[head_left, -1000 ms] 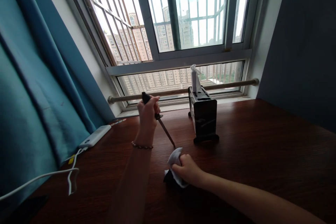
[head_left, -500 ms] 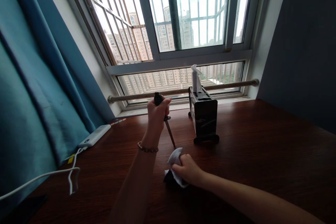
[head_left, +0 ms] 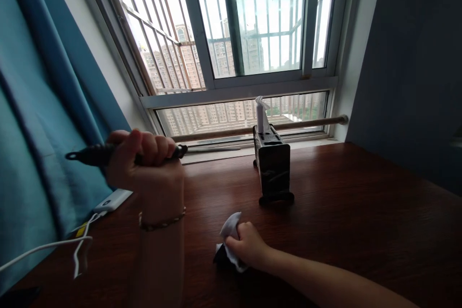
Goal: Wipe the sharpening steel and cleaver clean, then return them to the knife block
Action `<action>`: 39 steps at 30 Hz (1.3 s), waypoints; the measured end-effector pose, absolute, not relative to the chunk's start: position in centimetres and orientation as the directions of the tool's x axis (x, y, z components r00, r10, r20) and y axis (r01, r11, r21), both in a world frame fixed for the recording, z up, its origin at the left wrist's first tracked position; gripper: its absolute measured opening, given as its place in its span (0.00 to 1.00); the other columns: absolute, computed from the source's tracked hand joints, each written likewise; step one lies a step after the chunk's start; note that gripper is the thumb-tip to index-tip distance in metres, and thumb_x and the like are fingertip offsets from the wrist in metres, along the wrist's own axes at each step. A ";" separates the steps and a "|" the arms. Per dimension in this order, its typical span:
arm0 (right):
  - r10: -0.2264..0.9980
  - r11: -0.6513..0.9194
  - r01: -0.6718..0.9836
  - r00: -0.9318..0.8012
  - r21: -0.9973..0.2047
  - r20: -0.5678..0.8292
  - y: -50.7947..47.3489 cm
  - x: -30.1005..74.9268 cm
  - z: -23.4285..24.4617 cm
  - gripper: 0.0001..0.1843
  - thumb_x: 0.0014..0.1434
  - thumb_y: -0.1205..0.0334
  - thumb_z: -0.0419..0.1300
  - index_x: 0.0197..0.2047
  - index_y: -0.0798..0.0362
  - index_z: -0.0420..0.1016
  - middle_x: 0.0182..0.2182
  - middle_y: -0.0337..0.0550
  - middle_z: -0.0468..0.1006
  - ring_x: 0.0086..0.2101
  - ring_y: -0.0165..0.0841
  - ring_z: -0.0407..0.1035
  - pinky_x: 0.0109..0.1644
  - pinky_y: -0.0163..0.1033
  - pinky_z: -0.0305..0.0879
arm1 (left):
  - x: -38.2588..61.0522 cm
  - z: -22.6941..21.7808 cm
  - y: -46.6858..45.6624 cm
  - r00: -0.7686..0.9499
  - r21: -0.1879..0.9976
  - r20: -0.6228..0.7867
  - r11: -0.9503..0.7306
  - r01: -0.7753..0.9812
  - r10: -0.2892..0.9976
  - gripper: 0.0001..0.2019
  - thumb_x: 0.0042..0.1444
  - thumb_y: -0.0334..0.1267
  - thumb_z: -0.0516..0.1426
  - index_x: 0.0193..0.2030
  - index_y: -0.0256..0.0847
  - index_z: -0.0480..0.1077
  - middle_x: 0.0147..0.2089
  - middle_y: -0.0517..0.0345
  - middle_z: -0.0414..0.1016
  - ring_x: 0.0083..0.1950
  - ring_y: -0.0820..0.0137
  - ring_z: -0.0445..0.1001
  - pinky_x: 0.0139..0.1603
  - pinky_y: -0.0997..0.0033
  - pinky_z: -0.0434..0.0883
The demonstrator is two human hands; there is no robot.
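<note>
My left hand (head_left: 144, 159), with a beaded bracelet at the wrist, is closed around the black handle of what looks like a sharpening steel (head_left: 212, 148). It is raised above the table's left side, the ringed handle end toward the curtain and the thin shaft pointing right, level with the sill. Low over the table, my right hand (head_left: 249, 246) grips a bunched white cloth (head_left: 231, 225) whose lower part looks black. The cloth touches the tabletop, and the shaft is well apart from it.
A black tissue box (head_left: 274, 171) with a tissue sticking up stands on the brown wooden table (head_left: 332, 211) before the window. To the left are a white power bank (head_left: 114, 200), its white cable (head_left: 46, 252) and a blue curtain (head_left: 43, 120). A rail (head_left: 310, 123) crosses the window.
My left hand has lifted the sharpening steel away from the cloth, up and to the left, turning it from pointing down to nearly level. My right hand keeps its hold on the cloth.
</note>
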State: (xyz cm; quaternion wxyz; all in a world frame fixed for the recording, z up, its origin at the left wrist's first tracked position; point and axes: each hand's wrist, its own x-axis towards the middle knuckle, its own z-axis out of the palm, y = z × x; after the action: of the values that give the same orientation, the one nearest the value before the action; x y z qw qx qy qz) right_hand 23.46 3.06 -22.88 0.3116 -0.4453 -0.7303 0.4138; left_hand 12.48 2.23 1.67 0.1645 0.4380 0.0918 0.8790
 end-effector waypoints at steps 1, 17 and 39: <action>0.907 0.261 0.392 -0.412 -0.882 0.086 3.1 23.5 -22.9 0.13 0.48 0.65 0.57 0.17 0.57 0.59 0.16 0.35 0.60 0.19 0.25 0.55 0.22 0.33 0.44 | 12.5 2.4 2.5 -0.564 0.278 0.751 -0.939 -0.203 0.345 0.14 0.47 0.29 0.52 0.20 0.39 0.48 0.16 0.67 0.37 0.18 0.75 0.33 0.19 0.73 0.43; 0.901 0.246 0.368 -0.428 -0.897 0.071 3.3 23.5 -22.4 0.11 0.46 0.67 0.57 0.18 0.57 0.60 0.17 0.36 0.62 0.20 0.26 0.56 0.23 0.32 0.45 | 16.6 10.8 12.9 -0.356 0.352 0.736 -0.775 -0.526 0.576 0.18 0.47 0.24 0.52 0.17 0.42 0.45 0.17 0.67 0.34 0.19 0.76 0.33 0.19 0.71 0.40; 0.882 0.259 0.301 -0.462 -0.918 0.097 3.8 23.4 -23.1 0.10 0.45 0.66 0.56 0.17 0.56 0.59 0.17 0.37 0.63 0.20 0.26 0.57 0.22 0.32 0.46 | 20.5 10.5 15.3 -0.287 0.440 0.755 -0.779 -0.446 0.590 0.19 0.44 0.29 0.56 0.18 0.42 0.46 0.16 0.69 0.37 0.17 0.79 0.36 0.20 0.68 0.38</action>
State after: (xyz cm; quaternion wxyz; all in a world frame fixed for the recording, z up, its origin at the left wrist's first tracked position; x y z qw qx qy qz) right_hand 23.41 3.83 -23.13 0.3209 -0.4076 -0.7256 0.4520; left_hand 20.48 15.27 10.49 0.3244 0.5014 0.0717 0.7989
